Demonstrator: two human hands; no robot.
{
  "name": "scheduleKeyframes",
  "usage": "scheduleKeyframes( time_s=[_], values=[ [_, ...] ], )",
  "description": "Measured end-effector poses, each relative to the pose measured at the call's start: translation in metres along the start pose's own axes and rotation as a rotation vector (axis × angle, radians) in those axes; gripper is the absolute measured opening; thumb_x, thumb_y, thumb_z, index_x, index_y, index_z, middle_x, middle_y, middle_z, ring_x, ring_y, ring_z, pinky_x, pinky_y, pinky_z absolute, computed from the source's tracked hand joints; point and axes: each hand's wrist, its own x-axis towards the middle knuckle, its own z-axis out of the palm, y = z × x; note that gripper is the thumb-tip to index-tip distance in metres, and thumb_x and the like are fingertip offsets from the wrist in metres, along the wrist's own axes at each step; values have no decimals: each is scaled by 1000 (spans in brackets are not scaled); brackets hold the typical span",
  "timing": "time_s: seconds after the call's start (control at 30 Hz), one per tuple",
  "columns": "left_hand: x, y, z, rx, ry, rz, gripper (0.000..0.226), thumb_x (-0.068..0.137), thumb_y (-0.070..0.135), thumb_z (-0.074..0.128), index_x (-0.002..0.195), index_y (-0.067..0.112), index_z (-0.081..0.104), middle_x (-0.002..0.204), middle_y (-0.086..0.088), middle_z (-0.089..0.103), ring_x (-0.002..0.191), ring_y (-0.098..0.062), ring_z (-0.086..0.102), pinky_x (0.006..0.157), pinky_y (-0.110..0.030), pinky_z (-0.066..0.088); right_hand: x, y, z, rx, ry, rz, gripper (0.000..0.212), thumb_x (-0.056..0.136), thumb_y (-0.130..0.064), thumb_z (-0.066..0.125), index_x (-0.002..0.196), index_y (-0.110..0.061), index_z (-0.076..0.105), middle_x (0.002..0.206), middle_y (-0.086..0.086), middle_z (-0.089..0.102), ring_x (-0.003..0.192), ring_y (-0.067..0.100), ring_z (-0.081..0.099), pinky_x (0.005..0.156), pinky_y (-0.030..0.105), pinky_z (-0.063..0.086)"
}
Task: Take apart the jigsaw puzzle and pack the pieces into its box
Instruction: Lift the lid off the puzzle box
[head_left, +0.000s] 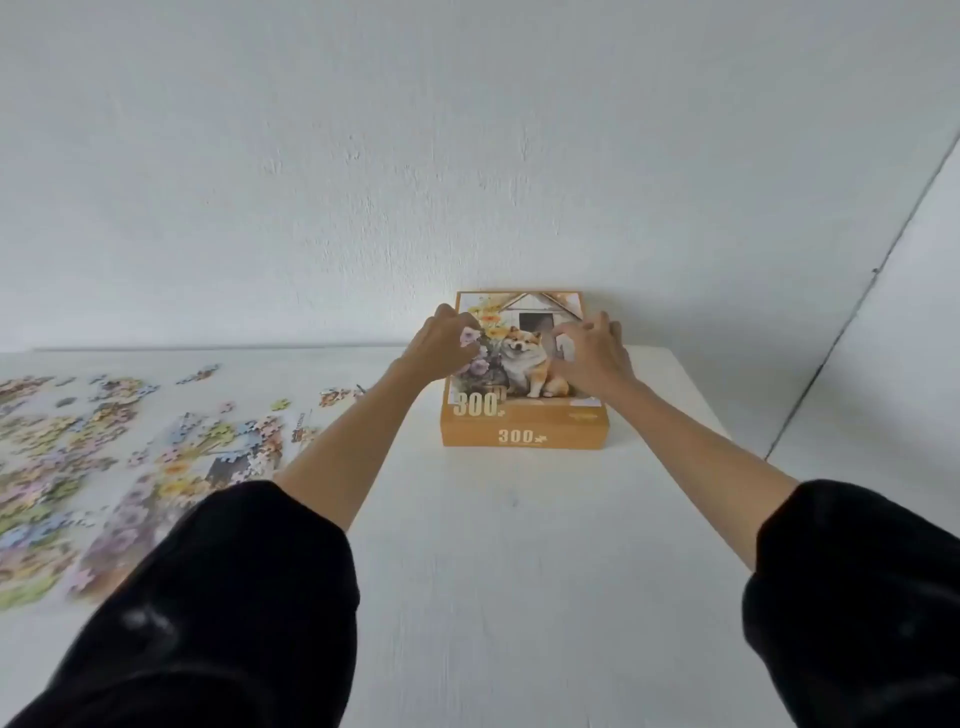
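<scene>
— Two hands on the orange puzzle box (524, 434) at the white table's (519, 571) far edge?
— Yes; I see left hand (444, 349) and right hand (592, 356), fingers curled over its lid, gripping perhaps. Loose puzzle pieces (104, 447) lie well left.

White table (519, 571) against plain white wall (363, 156); soft light.
</scene>
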Motion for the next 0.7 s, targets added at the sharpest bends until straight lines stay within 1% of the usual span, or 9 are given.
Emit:
scheduleKeyframes(
  time_s=[0.07, 0.13, 0.2, 0.27, 0.33, 0.4, 0.47, 0.53, 0.7],
  values=[
    [-2, -5, 10, -36, -28, -72, 42, 90, 21, 57, 129, 8, 48, 131, -22, 35, 112, -38, 49, 98, -40, 41, -2, 6, 8, -8, -31, 79, 43, 82, -35, 61, 122, -25, 50, 131, 15, 27, 122, 37, 28, 91, 41, 40],
    [-6, -9, 21, -68, -60, -141, 49, 90, 29, 57, 134, 13, 42, 139, -21, 24, 114, -40, 49, 101, -45, 40, -5, 16, 18, 12, -91, 151, 57, 80, -45, 63, 130, -28, 41, 137, 18, 20, 124, 39, 25, 97, 43, 36],
    [-11, -11, 31, -102, -90, -187, 52, 90, 36, 55, 137, 18, 38, 144, -19, 14, 117, -41, 47, 102, -47, 40, -6, 25, 26, 123, -153, 204, 67, 79, -50, 63, 136, -30, 35, 142, 18, 17, 130, 39, 22, 104, 42, 30],
    [-13, -12, 36, -129, -93, -207, 55, 90, 39, 55, 138, 20, 36, 146, -18, 9, 122, -40, 44, 104, -45, 39, -5, 33, 29, 313, -215, 221, 76, 78, -51, 63, 141, -31, 27, 149, 12, 19, 137, 33, 16, 107, 41, 25],
    [-14, -13, 42, -173, -104, -227, 58, 88, 41, 56, 139, 22, 35, 146, -19, 10, 127, -37, 41, 105, -40, 37, -7, 35, 30, 447, -254, 211, 78, 80, -47, 64, 144, -30, 22, 153, 2, 20, 141, 28, 14, 110, 40, 22],
    [-13, -15, 49, -224, -105, -256, 63, 86, 45, 57, 140, 26, 32, 142, -20, 18, 126, -38, 40, 105, -42, 38, -8, 36, 31, 477, -245, 207, 77, 81, -44, 63, 144, -30, 21, 154, -2, 20, 141, 26, 18, 110, 39, 23],
    [-12, -15, 54, -278, -96, -283, 66, 85, 47, 58, 141, 29, 28, 138, -20, 25, 123, -39, 42, 103, -42, 40, -9, 35, 32, 499, -221, 214, 77, 81, -43, 64, 144, -30, 22, 154, -2, 21, 141, 25, 20, 110, 37, 24],
    [-12, -12, 58, -330, -66, -309, 67, 86, 44, 59, 142, 28, 27, 137, -20, 28, 123, -36, 41, 101, -39, 38, -10, 33, 33, 538, -186, 220, 76, 81, -39, 65, 144, -29, 24, 153, -2, 22, 140, 24, 21, 110, 36, 24],
    [-14, -11, 61, -379, 9, -322, 69, 83, 42, 63, 142, 27, 31, 137, -18, 36, 125, -29, 39, 96, -29, 34, -18, 32, 35, 613, -117, 232, 75, 78, -38, 69, 142, -29, 29, 152, -3, 26, 140, 23, 23, 113, 40, 26]
  ],
)
